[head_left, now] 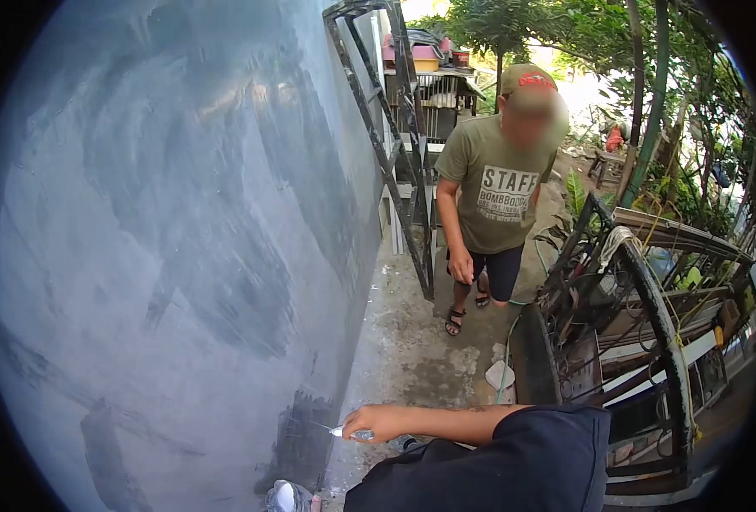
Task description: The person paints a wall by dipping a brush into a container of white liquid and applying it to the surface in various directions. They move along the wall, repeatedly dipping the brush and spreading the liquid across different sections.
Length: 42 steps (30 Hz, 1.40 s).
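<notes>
My right hand (374, 422) is closed around the pale handle of a putty knife (338, 432), its thin blade seen nearly edge-on. The blade points left, over a dark, wet-looking patch (304, 439) low on the grey wall (190, 282). At the bottom edge, a fingertip of my left hand (316, 503) shows against a grey-smeared holder (270, 498) with a white lump (286, 497) on it. The rest of that hand is out of frame. Broad darker streaks cover much of the wall's surface.
A person (502, 183) in a cap and green shirt stands ahead on the concrete path (395, 341). A dark metal frame (404, 145) leans against the wall. Scrap metal and boards (642, 333) crowd the right side, with a green hose (508, 350) along the ground.
</notes>
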{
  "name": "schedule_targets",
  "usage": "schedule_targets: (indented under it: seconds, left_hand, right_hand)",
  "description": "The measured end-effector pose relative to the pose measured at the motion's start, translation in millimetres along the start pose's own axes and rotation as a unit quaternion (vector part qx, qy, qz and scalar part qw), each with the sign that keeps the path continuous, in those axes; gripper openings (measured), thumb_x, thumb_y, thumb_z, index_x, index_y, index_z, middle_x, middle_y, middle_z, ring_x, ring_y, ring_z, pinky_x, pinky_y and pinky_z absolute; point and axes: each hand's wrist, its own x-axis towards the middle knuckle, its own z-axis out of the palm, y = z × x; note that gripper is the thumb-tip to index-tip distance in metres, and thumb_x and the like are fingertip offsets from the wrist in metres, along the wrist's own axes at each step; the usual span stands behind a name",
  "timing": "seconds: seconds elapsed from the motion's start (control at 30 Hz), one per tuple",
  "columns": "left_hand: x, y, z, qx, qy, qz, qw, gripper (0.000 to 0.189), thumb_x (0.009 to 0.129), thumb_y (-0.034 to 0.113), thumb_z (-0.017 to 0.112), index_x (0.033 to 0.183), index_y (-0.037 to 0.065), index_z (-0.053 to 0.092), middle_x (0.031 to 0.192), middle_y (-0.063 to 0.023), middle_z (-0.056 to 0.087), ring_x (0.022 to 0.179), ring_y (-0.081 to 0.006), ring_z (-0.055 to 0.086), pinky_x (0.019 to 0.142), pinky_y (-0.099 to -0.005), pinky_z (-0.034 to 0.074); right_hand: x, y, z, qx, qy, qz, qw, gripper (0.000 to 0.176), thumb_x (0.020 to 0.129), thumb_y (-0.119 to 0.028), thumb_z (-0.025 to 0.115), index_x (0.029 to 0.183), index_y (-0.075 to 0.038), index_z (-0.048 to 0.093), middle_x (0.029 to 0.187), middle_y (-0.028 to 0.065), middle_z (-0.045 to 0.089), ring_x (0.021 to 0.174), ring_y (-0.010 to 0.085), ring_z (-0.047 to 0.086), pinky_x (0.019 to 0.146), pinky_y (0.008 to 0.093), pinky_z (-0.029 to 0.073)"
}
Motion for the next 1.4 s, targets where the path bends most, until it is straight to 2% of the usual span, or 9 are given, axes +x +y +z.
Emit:
schedule_targets:
  seconds: [0.17,0.3,0.47,0.57,0.77,1.0,1.2,1.3,1.4]
  left_hand:
    - [14,-2,10,0.020,0.022,-0.018,0.999,0.088,0.058,0.005,0.097,0.133,-0.002,0.049,0.126,-0.0131,0.062,0.116,-0.0238,0.061,0.104,-0.0386,0.049]
    - [23,32,25,0.012,-0.001,-0.116,0.993,0.089,0.058,0.002,0.092,0.136,-0.005,0.051,0.126,-0.0126,0.064,0.113,-0.0258,0.063,0.103,-0.0392,0.048]
    - [42,54,48,0.006,0.044,-0.092,0.995,0.079,0.058,0.003,0.094,0.128,-0.004,0.057,0.123,-0.0114,0.065,0.111,-0.0223,0.063,0.101,-0.0367,0.049]
    - [44,35,46,0.065,0.057,-0.136,0.987,0.079,0.058,0.003,0.094,0.128,-0.004,0.057,0.123,-0.0112,0.065,0.111,-0.0220,0.063,0.101,-0.0368,0.049]
    - [73,33,67,0.158,0.129,-0.149,0.968,0.072,0.060,0.007,0.095,0.122,-0.003,0.060,0.115,-0.0105,0.067,0.103,-0.0221,0.065,0.094,-0.0367,0.051]
    - [124,42,100,0.199,0.177,-0.177,0.947,0.084,0.060,0.018,0.099,0.129,0.001,0.054,0.126,-0.0112,0.062,0.114,-0.0222,0.061,0.101,-0.0361,0.048]
    - [161,50,117,0.127,0.315,-0.028,0.940,0.089,0.060,0.026,0.101,0.131,0.003,0.053,0.128,-0.0115,0.062,0.117,-0.0228,0.063,0.103,-0.0394,0.049]
    - [171,53,112,0.097,0.367,0.035,0.924,0.090,0.060,0.028,0.101,0.132,0.003,0.052,0.128,-0.0113,0.062,0.119,-0.0222,0.063,0.105,-0.0389,0.049]
    - [167,49,100,0.142,0.378,0.016,0.915,0.093,0.061,0.030,0.101,0.134,0.004,0.051,0.128,-0.0115,0.063,0.120,-0.0229,0.063,0.107,-0.0379,0.048]
  right_hand:
    - [0,-3,2,0.070,0.157,-0.043,0.984,0.012,0.087,-0.004,0.068,0.098,-0.005,0.071,0.099,0.0137,0.072,0.092,0.0339,0.068,0.084,0.0409,0.054]
    - [12,27,14,0.155,0.152,0.213,0.952,0.012,0.085,-0.013,0.071,0.094,-0.005,0.073,0.087,0.0148,0.074,0.083,0.0325,0.071,0.078,0.0382,0.055]
    - [25,184,90,0.112,0.219,0.272,0.930,0.016,0.084,-0.017,0.073,0.099,-0.011,0.076,0.087,0.0122,0.075,0.081,0.0290,0.072,0.075,0.0361,0.055]
    - [23,304,131,0.323,0.240,0.397,0.825,0.013,0.087,-0.013,0.071,0.096,-0.004,0.075,0.087,0.0106,0.073,0.080,0.0212,0.072,0.067,0.0309,0.056]
    - [40,408,155,0.063,0.311,0.561,0.765,0.016,0.084,-0.013,0.064,0.092,-0.006,0.077,0.090,0.0154,0.076,0.086,0.0334,0.073,0.077,0.0440,0.057]
    - [69,490,81,0.049,0.170,0.404,0.897,0.034,0.085,-0.028,0.072,0.097,0.004,0.073,0.097,0.0240,0.075,0.095,0.0373,0.072,0.083,0.0471,0.054]
    - [103,488,-9,-0.150,-0.073,0.471,0.866,0.067,0.086,-0.046,0.073,0.123,0.008,0.062,0.122,0.0311,0.067,0.120,0.0444,0.063,0.100,0.0498,0.050]
    - [89,589,-3,-0.310,-0.130,0.351,0.874,0.045,0.088,-0.037,0.073,0.108,0.003,0.073,0.108,0.0262,0.073,0.108,0.0389,0.070,0.093,0.0466,0.054]
    - [186,532,-8,-0.264,-0.158,0.244,0.920,0.042,0.088,-0.036,0.073,0.107,0.002,0.073,0.106,0.0250,0.073,0.105,0.0376,0.070,0.091,0.0459,0.054]
